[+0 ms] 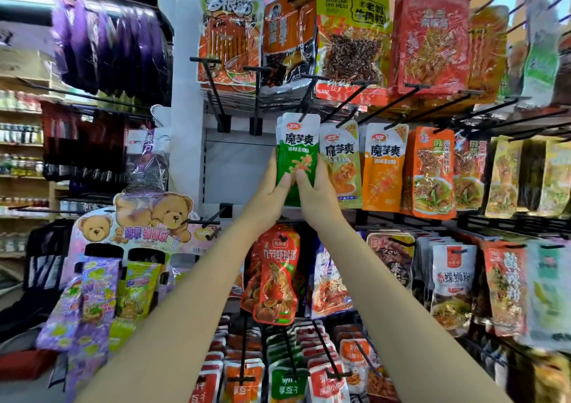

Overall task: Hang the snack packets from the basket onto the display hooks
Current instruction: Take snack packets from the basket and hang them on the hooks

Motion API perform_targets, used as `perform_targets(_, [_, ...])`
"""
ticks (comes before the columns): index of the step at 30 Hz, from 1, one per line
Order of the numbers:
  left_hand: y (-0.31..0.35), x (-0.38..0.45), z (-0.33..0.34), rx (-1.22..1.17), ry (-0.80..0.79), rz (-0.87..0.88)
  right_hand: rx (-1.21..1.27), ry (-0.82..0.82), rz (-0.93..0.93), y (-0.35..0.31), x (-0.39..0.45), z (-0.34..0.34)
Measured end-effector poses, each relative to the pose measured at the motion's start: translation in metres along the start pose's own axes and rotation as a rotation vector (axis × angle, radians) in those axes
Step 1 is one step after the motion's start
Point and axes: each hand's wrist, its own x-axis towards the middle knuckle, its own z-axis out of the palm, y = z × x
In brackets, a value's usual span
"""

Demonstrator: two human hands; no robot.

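**Green packet going up on the middle row**

Both hands are on the green snack packets (297,155), a small stack by the look of the white tops layered at the upper edge. The left hand (273,189) grips the lower left side with the thumb across the front, and the right hand (312,190) grips the lower right, thumb on the front too. The stack is held upright, its top right at a black display hook (309,96) that angles out from the rack. Can't tell if the hook is actually through the hole yet. Just beside it on the right hang a yellow-green packet (341,164) and an orange packet (383,167) of the same brand. Below the wrists hangs a red packet (276,276).
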Motion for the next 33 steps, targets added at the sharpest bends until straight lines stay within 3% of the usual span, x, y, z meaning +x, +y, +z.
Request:
perform_targets(6, [0.030, -0.038, -0.008, 0.086, 0.072, 0.052, -0.012, -0.034, -0.091, -0.003, -0.033, -0.013])
perform_targets(11, [0.063, -0.088, 0.006, 0.302, 0.230, 0.432, -0.033, 0.068, -0.276, -0.003, -0.121, -0.076])
perform_targets(15, [0.066, -0.132, 0.086, 0.198, 0.077, 0.561, -0.307, 0.196, -0.299, 0.045, -0.183, -0.146])
perform_targets(21, [0.002, -0.190, 0.267, 0.129, -0.363, 0.249, -0.644, 0.237, 0.163, 0.163, -0.298, -0.270])
perform_targets(26, [-0.044, -0.261, 0.416, 0.135, -0.738, 0.023, -0.696, 0.267, 0.626, 0.251, -0.417, -0.364])
perform_targets(33, [-0.086, -0.382, 0.538, 0.270, -1.181, -0.017, -0.631, 0.236, 1.090, 0.339, -0.567, -0.443])
